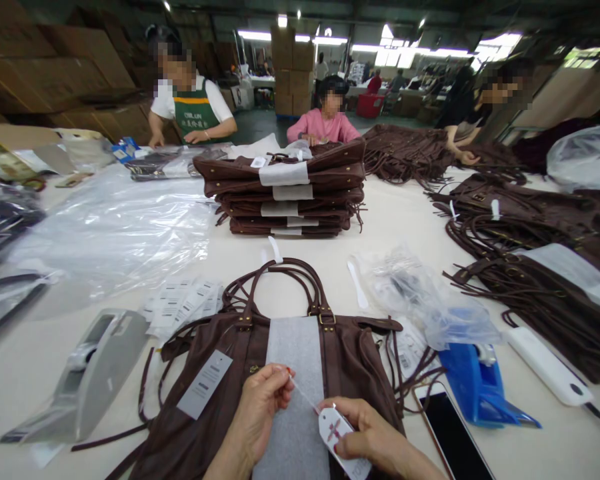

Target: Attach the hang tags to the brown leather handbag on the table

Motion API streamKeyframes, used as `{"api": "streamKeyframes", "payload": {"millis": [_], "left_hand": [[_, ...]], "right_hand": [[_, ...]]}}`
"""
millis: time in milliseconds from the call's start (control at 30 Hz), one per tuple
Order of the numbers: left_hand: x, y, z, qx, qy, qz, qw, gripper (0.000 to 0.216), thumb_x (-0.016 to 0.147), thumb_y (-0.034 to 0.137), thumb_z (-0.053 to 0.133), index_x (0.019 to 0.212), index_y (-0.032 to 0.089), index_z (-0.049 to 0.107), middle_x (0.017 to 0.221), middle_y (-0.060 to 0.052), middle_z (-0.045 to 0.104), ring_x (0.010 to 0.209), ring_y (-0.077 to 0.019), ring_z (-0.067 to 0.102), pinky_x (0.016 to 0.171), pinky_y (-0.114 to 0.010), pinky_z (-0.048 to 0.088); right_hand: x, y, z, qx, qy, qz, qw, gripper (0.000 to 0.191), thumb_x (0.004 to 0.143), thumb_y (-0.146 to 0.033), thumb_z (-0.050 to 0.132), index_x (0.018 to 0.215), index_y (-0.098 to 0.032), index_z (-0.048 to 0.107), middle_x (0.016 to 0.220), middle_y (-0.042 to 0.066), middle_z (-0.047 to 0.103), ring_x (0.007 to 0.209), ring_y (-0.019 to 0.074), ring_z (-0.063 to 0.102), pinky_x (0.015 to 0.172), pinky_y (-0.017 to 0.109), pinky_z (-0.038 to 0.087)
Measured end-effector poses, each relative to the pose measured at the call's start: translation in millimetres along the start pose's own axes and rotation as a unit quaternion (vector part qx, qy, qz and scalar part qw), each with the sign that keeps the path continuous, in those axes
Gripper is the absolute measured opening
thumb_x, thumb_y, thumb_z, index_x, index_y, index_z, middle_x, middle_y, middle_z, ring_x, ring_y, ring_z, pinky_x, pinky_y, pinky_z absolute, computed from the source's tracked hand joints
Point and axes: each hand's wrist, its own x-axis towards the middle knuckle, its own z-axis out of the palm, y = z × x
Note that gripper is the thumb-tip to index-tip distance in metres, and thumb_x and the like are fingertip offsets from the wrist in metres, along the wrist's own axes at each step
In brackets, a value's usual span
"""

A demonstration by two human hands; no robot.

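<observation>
String (305, 395), thin, pale, runs taut, seemingly for control, between left hand (263, 401) pinching it and right hand (369, 428) pinching a white card tag (333, 431), over a brown leather handbag (359, 367).

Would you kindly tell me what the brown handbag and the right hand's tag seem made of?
Brown handbag: seemingly leather or imitation leather, from its soft creases and dull sheen. Tag: probably smooth printed card, as it looks thin, flat and stiff.

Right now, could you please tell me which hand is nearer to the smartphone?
Right: the right hand is beside the smartphone; the left hand is farther left, over the bag.
</observation>
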Motion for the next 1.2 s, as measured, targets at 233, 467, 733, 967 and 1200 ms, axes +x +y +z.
{"api": "streamKeyframes", "payload": {"millis": [233, 467, 733, 967, 1200], "left_hand": [[0, 1, -4, 0.043, 0.035, 0.032, 0.998, 0.014, 0.061, 0.025, 0.058, 0.061, 0.012, 0.055, 0.056, 0.001, 0.052, 0.047, -0.0056, 0.043, 0.046, -0.018, 0.029], [0, -1, -11, 0.113, 0.024, 0.048, 0.992, 0.018, 0.062, 0.028, 0.058, 0.056, 0.013, 0.050, 0.048, 0.002, 0.050, 0.044, -0.0060, 0.041, 0.044, -0.018, 0.029], [-4, -2, -18, 0.146, -0.039, 0.030, 0.988, 0.021, 0.059, 0.027, 0.063, 0.067, 0.014, 0.048, 0.044, 0.005, 0.049, 0.039, -0.0060, 0.043, 0.038, -0.016, 0.025], [-7, -1, -27, 0.160, -0.091, 0.010, 0.983, 0.020, 0.058, 0.020, 0.062, 0.074, 0.012, 0.053, 0.048, 0.004, 0.051, 0.040, -0.0074, 0.047, 0.039, -0.017, 0.030], [-10, 1, -33, 0.167, -0.063, 0.040, 0.983, 0.016, 0.061, 0.022, 0.058, 0.073, 0.011, 0.057, 0.046, 0.003, 0.051, 0.040, -0.0068, 0.046, 0.041, -0.018, 0.030]], "right_hand": [[-1, 2, 2, -0.022, -0.009, 0.000, 1.000, 0.040, 0.056, -0.009, 0.052, 0.095, -0.015, 0.056, 0.062, -0.006, 0.041, 0.053, 0.0054, 0.032, 0.048, 0.017, 0.023], [-5, -4, 5, -0.081, -0.013, -0.014, 0.997, 0.029, 0.059, -0.011, 0.051, 0.088, -0.014, 0.056, 0.065, -0.005, 0.041, 0.058, 0.0067, 0.033, 0.051, 0.018, 0.025], [-5, -8, 5, -0.098, -0.016, -0.015, 0.995, 0.027, 0.058, -0.011, 0.051, 0.084, -0.014, 0.055, 0.064, -0.005, 0.041, 0.057, 0.0067, 0.033, 0.051, 0.017, 0.026], [-1, 0, 2, -0.035, -0.029, 0.005, 0.999, 0.023, 0.056, -0.013, 0.053, 0.079, -0.014, 0.052, 0.061, -0.005, 0.039, 0.052, 0.0053, 0.031, 0.046, 0.016, 0.024], [0, 1, 2, -0.014, -0.025, 0.014, 0.999, 0.024, 0.055, -0.014, 0.055, 0.079, -0.014, 0.052, 0.061, -0.005, 0.039, 0.051, 0.0049, 0.031, 0.046, 0.016, 0.023]]}}
